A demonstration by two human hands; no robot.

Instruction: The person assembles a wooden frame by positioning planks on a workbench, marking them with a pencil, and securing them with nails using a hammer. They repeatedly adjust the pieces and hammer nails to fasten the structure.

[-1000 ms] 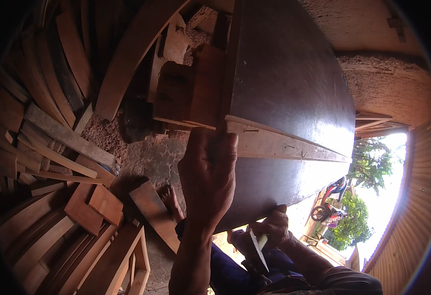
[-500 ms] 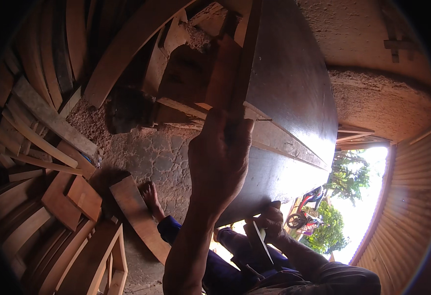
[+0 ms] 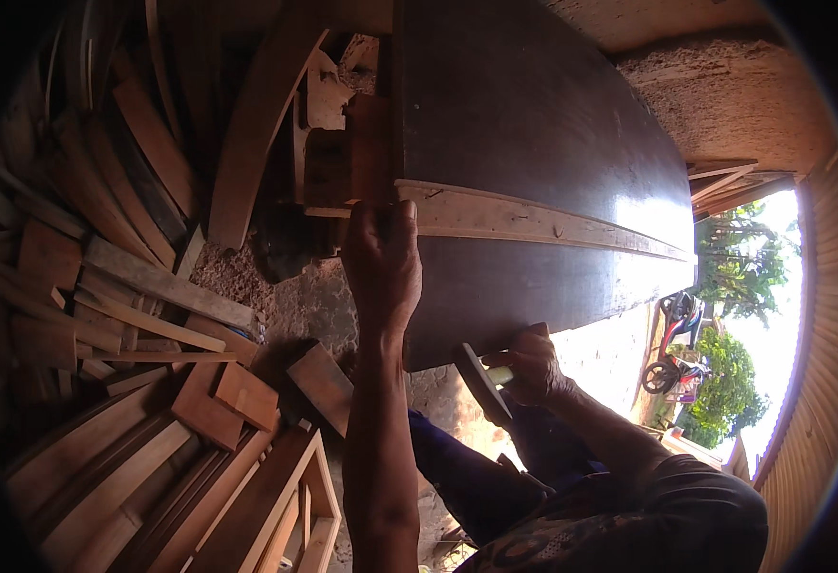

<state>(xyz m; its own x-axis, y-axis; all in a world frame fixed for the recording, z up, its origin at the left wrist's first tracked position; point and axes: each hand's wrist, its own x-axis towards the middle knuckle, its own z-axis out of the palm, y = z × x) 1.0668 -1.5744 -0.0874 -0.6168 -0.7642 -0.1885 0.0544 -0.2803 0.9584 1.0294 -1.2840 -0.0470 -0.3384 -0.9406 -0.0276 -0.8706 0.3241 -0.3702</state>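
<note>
My left hand (image 3: 381, 263) is closed at the left edge of a dark tabletop, its thumb up, gripping the near end of a reddish-brown wooden board (image 3: 370, 143). Part of that grip is hidden. A pale wooden strip (image 3: 524, 218) with bent nails in it runs across the dark tabletop (image 3: 524, 105), starting beside my thumb. To the right, by the tabletop's near edge, my right hand (image 3: 531, 368) is wrapped round the pale handle of a flat-plated hand tool (image 3: 481, 382). The plate is tilted, apart from the reddish-brown board.
Piled wooden pieces (image 3: 166, 277) fill the left side, with a wooden frame (image 3: 318, 487) lower down. A curved plank (image 3: 252, 134) stands beyond them. Past the bench, a motorcycle (image 3: 672, 349) stands in bright daylight near a corrugated wall (image 3: 825, 382).
The view has shifted, so the tabletop and left hand appear farther left. The hand tool has turned and now shows its plate and handle. My left hand keeps its grip.
</note>
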